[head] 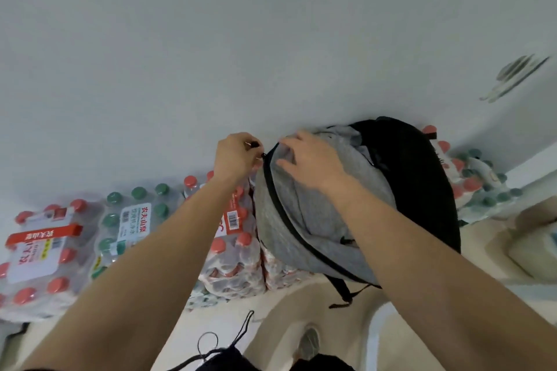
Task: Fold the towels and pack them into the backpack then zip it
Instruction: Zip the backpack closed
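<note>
A grey and black backpack (304, 220) stands upright on shrink-wrapped packs of water bottles, leaning against the white wall. A black zipper line (289, 229) curves down its grey front. My left hand (236, 156) pinches the small black zipper pull (256, 144) at the top left of the backpack. My right hand (310, 159) presses flat on the grey fabric near the top, fingers spread beside the zipper. No towels are visible; the inside of the backpack is hidden.
Packs of bottles with red caps (45, 259) and green caps (132, 220) line the wall on the left. More bottles (476, 184) sit right of the backpack. A cream surface with a box (533, 247) is at right. A shoe (310, 343) and black cords (229, 343) show below.
</note>
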